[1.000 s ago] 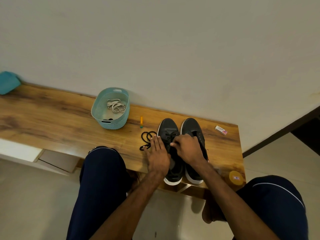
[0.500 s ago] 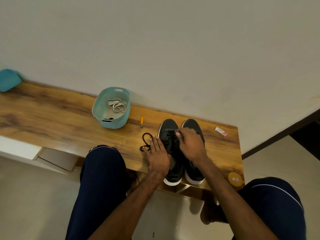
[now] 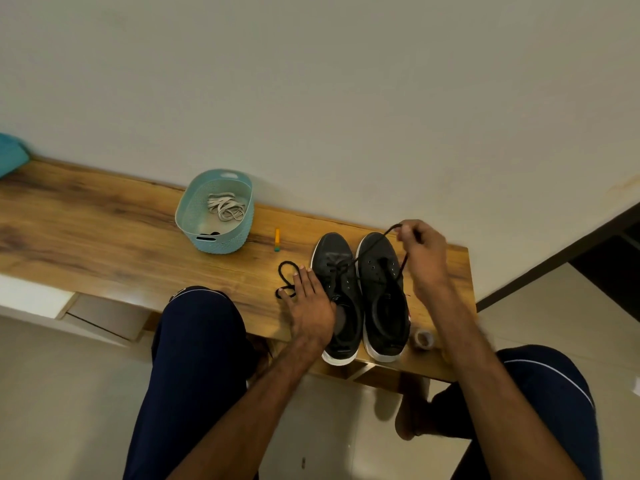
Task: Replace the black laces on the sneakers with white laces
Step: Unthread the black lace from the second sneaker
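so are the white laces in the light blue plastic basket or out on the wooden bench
In. The bundled white laces lie on the bottom of the light blue plastic basket.

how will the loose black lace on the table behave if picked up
Probably floppy: the loose black lace lies in limp loops on the table. Likely very light, being thin cord. It may catch, since the left hand lies over part of it.
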A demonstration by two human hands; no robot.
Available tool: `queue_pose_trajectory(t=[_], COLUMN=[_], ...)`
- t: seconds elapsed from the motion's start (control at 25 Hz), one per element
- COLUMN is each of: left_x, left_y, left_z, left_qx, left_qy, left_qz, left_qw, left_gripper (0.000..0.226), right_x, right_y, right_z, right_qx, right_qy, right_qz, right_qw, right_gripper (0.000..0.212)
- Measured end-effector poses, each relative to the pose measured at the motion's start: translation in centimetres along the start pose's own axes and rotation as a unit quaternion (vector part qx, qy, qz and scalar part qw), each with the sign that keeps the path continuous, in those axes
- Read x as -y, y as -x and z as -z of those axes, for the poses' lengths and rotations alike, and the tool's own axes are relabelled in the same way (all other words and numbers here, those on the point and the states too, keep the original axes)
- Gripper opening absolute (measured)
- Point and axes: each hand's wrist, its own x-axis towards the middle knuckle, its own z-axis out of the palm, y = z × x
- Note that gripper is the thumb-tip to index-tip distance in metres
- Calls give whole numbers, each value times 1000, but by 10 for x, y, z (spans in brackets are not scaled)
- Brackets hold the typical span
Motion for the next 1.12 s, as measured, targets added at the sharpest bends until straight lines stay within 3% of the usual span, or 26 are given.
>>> queue_pose_trajectory(t=[0.04, 0.08, 0.12, 0.2, 0.24, 0.32, 0.4, 0.48, 0.56, 0.68, 0.76, 0.88, 1.0, 1.12], left_x=[-1, -1, -2, -1, -1, -1, 0, 0, -1, -2, -1, -1, -5, -2], left_y=[0, 1, 1, 2, 2, 2, 3, 3, 3, 2, 1, 3, -1, -9], left_z=[0, 1, 1, 1, 2, 3, 2, 1, 1, 1, 2, 7, 14, 25], left_qx=[-1, -1, 1, 3, 2, 3, 3, 3, 3, 5, 11, 25, 11, -5], left_qy=[0, 1, 4, 4, 0, -3, -10, -15, -19, -23, -21, -10, 81, 126], left_qz=[-1, -3, -5, -15, -20, -27, -27, -25, -27, -26, -24, -36, -50, -73], left_qw=[1000, 1000, 1000, 1000, 1000, 1000, 1000, 1000, 999, 999, 999, 999, 995, 989], left_gripper=[81, 81, 81, 80, 80, 79, 80, 80, 80, 81, 80, 75, 67, 54], right_x=[5, 5, -1, -16, -23, -33, -46, -59, -59, -41, -27, -19, -25, -37], right_y=[-5, -10, -12, -6, -2, 11, 29, 38, 38, 26, 10, -13, -13, -7], right_z=[16, 30, 40, 36, 23, -14, -48, -61, -57, -43, -23, 14, 22, 9], right_qx=[-44, -68, -67, -26, 4, 125, 241, 250, 218, 163, 65, -37, -30, -3], right_qy=[-44, -14, 102, 406, 462, 468, 501, 558, 565, 540, 477, 353, 297, 303], right_qz=[-12, -8, 12, 89, 145, 218, 207, 190, 186, 206, 182, 148, 118, 105], right_qw=[998, 998, 993, 909, 875, 847, 805, 768, 774, 800, 857, 923, 947, 947], right_gripper=[14, 14, 13, 26, 36, 48, 54, 45, 29, 26, 29, 14, 14, 11])
